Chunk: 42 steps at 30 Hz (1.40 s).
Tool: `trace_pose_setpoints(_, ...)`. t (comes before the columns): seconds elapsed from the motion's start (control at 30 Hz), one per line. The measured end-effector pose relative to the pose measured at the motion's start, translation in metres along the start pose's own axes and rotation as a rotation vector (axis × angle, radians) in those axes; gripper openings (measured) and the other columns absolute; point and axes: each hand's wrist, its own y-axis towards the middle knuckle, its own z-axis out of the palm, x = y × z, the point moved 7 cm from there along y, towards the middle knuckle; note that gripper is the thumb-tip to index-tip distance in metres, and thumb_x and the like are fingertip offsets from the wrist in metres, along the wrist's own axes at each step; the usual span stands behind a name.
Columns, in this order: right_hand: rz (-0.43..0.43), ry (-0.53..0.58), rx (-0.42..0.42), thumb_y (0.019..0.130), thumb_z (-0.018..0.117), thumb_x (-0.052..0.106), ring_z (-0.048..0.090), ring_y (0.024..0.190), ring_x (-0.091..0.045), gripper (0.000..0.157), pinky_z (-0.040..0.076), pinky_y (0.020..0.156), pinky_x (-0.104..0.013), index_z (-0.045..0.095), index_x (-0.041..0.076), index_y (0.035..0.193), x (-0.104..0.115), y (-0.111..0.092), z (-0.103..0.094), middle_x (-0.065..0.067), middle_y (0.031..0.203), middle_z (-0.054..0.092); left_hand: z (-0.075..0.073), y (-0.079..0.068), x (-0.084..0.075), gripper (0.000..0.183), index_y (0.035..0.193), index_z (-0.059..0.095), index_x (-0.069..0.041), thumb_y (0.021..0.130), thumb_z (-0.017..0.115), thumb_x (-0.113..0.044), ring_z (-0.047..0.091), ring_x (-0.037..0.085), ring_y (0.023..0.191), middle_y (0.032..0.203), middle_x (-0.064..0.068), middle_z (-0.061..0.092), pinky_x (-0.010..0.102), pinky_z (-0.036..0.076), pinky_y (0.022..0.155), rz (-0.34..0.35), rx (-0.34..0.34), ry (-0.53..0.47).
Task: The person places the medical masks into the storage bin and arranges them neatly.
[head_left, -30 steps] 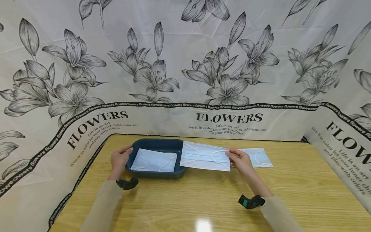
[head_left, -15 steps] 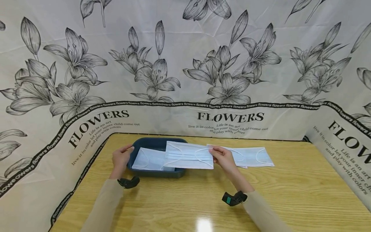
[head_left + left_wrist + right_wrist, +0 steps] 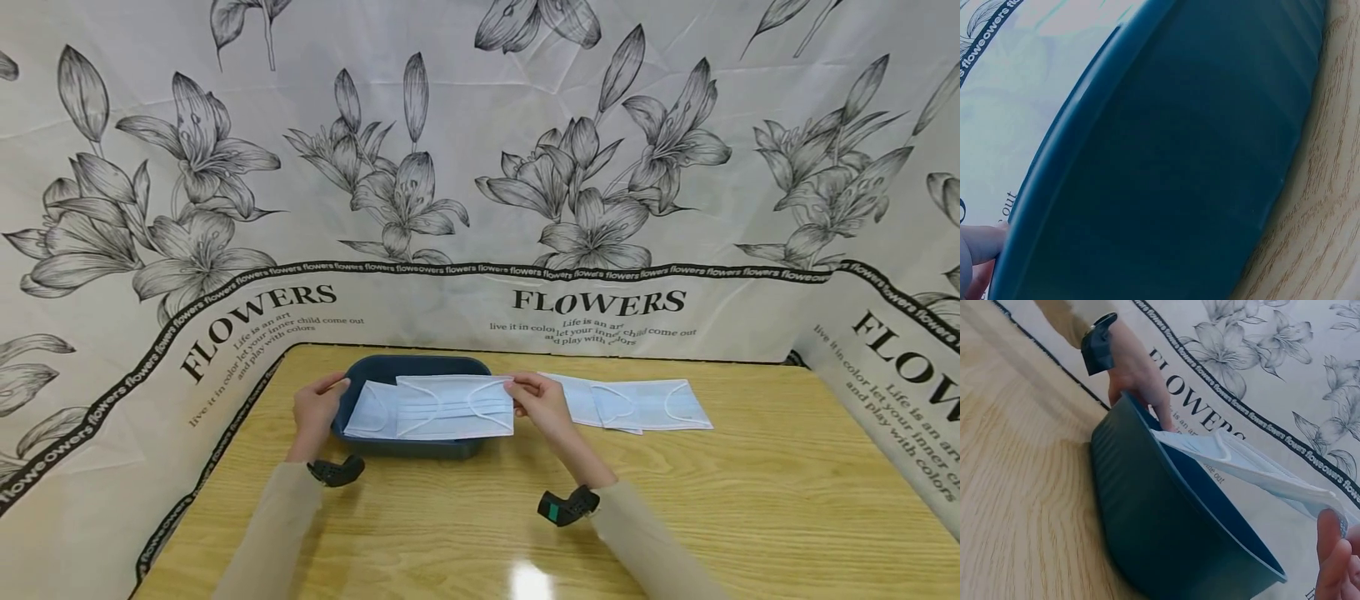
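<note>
My right hand (image 3: 542, 402) pinches the right end of a pale blue pleated face mask (image 3: 450, 408) with white ear loops. The held mask spreads over the dark blue plastic basin (image 3: 442, 448), covering part of another mask (image 3: 372, 410) lying in it. In the right wrist view, the held mask (image 3: 1254, 464) slants above the basin's opening. At the basin's left end, my left hand (image 3: 315, 412) holds the rim with its fingertips. The left wrist view shows the basin's outer wall (image 3: 1166, 156) filling the middle, with fingertips (image 3: 985, 244) against the rim.
Two overlapping masks (image 3: 667, 406) lie flat on the wooden table (image 3: 750, 500) to the right of the basin. A white floral cloth (image 3: 450, 317) stands behind and at the sides of the table. Each wrist wears a black camera band (image 3: 568, 505).
My right hand has carried the mask leftward, from beside the basin to over it. Another mask at the right has come into fuller view. The left hand stays at the rim.
</note>
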Motion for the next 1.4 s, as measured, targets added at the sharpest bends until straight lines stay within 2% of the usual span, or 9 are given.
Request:
trace_pose_setpoints(0.27,-0.069,0.01,0.042,0.092,0.062,0.004,0.051,0.056,-0.004,0.025,0.046,0.053,-0.017,0.066,-0.009,0.113,0.008,0.003,0.028,0.007,0.069,0.064,0.0,0.0,0.0,0.032,0.12,0.066,-0.003,0.093,0.063,-0.019,0.054,0.034,0.12,0.132,0.021,0.058,0.046,0.043,0.101,0.007,0.003,-0.003)
trace_pose_setpoints(0.53,-0.073,-0.017,0.046,0.092,0.062,0.005,0.048,0.052,-0.005,0.024,0.043,0.052,-0.016,0.068,-0.006,0.112,0.01,0.007,0.045,0.005,0.064,0.06,0.0,0.0,0.002,0.033,0.121,0.065,-0.002,0.093,0.063,-0.019,0.053,0.033,0.119,0.132,0.021,0.057,0.046,0.043,0.102,0.003,0.002,-0.013)
trace_pose_setpoints(0.73,-0.052,-0.045,0.025,0.091,0.064,0.008,0.052,0.054,-0.005,0.022,0.046,0.052,-0.017,0.07,-0.001,0.111,0.011,0.01,0.056,0.003,0.068,0.064,0.001,0.002,0.004,0.033,0.12,0.066,-0.003,0.092,0.064,-0.02,0.053,0.033,0.118,0.13,0.02,0.059,0.046,0.044,0.101,-0.003,0.002,-0.029)
trace_pose_setpoints(0.97,-0.063,-0.051,0.042,0.091,0.063,0.006,0.055,0.056,-0.01,0.022,0.046,0.051,-0.018,0.07,-0.002,0.11,0.008,0.014,0.068,-0.001,0.069,0.065,0.002,0.003,0.005,0.033,0.122,0.065,-0.004,0.093,0.063,-0.019,0.053,0.034,0.118,0.13,0.02,0.057,0.046,0.043,0.102,-0.007,0.014,-0.041)
trace_pose_setpoints(1.2,-0.059,-0.065,0.079,0.092,0.061,0.003,0.057,0.057,-0.01,0.023,0.05,0.054,-0.025,0.067,-0.008,0.112,0.022,0.007,0.074,-0.018,0.076,0.069,0.002,-0.001,0.0,0.034,0.122,0.065,-0.003,0.093,0.062,-0.019,0.053,0.033,0.117,0.129,0.022,0.058,0.045,0.044,0.099,0.011,0.024,-0.035)
trace_pose_setpoints(1.4,-0.062,-0.056,0.068,0.092,0.063,0.006,0.059,0.056,-0.005,0.023,0.052,0.054,-0.024,0.069,-0.003,0.111,0.008,0.013,0.078,-0.017,0.084,0.073,0.001,-0.001,0.0,0.033,0.12,0.066,-0.003,0.092,0.063,-0.019,0.055,0.033,0.113,0.126,0.022,0.059,0.043,0.044,0.095,0.018,0.013,-0.03)
